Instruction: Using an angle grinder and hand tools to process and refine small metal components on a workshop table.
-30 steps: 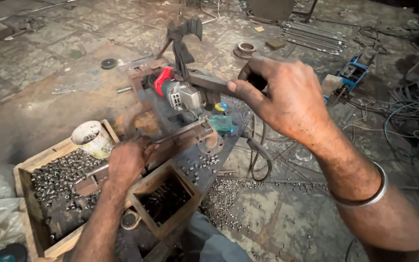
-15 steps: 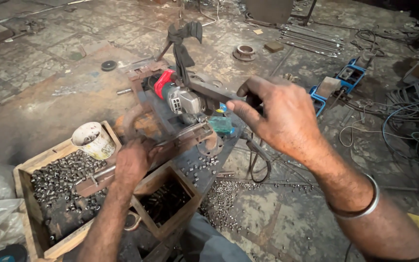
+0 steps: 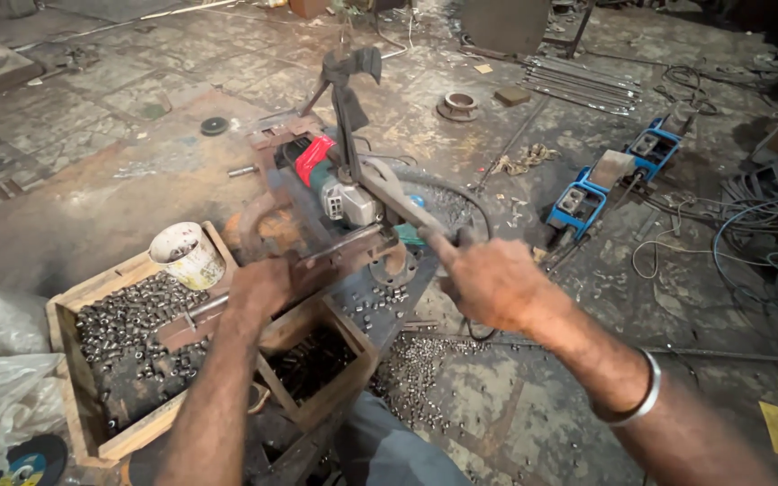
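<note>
Gripping the grey metal lever handle (image 3: pixel 407 209) of the grinder cut-off rig with your right hand (image 3: pixel 488 281), you're clamping your left hand (image 3: pixel 258 286) around the thin rod stock (image 3: pixel 204 309), steadying it over the wooden crate of cut metal pieces (image 3: pixel 128 333).

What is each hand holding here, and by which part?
Right hand grips the cut-off rig's lever at its lower end. Left hand holds a metal bar at the clamp.

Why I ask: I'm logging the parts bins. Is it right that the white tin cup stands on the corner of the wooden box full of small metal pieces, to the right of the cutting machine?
Not quite. In the head view the white tin cup does stand on the corner of the wooden box of small metal pieces, but to the left of the cutting machine, not the right.
</note>
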